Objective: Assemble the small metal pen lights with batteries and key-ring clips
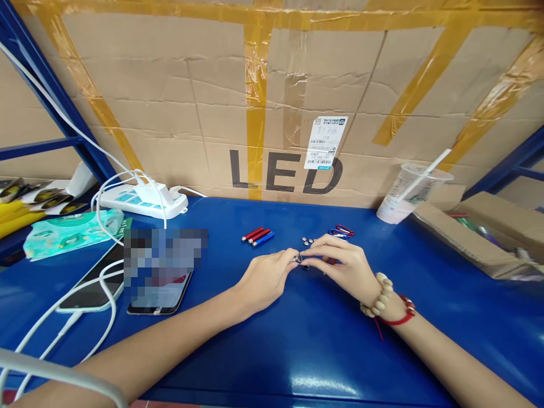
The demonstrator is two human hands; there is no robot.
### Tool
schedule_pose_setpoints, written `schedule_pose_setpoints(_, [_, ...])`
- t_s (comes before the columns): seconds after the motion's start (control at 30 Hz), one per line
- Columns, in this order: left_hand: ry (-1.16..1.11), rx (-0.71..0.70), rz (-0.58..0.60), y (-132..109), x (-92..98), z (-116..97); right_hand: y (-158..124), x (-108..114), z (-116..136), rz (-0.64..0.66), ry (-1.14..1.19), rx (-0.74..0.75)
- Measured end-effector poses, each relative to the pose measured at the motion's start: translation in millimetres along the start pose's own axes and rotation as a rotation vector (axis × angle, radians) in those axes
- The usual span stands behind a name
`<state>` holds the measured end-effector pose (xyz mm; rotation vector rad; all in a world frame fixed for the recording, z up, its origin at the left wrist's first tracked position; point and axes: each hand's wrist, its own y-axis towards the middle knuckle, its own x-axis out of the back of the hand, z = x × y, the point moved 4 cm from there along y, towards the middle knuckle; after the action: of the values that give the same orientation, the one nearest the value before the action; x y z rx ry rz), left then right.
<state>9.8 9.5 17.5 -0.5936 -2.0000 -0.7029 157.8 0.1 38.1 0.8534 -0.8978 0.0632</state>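
Note:
A small silver metal ring (297,258) sits between the fingertips of both hands, above the blue tabletop. My left hand (266,280) is closed in a pinch on it from the left. From the right, my right hand (342,266) meets it with thumb and forefinger, also closed. Just under the right fingertips is a small dark piece (305,268), mostly hidden. Beyond the hands lie two red tubes and a blue tube (263,238) with silver ends. Several small silver discs (306,242) and red and blue carabiner-like clips (341,230) are behind my right hand.
Two phones (159,300) with white cables lie left, near a power strip (170,205) and a green tissue pack (72,233). A plastic cup with a straw (408,192) and an open cardboard box (459,241) stand right. A large carton (170,124) closes off the back.

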Motion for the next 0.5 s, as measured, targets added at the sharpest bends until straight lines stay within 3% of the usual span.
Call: schedule_pose_setpoints(0.5, [-0.067,-0.041,0.029,-0.5,-3.3,3.2,-0.8,1.4,-0.8,0.013,0.01,0.052])
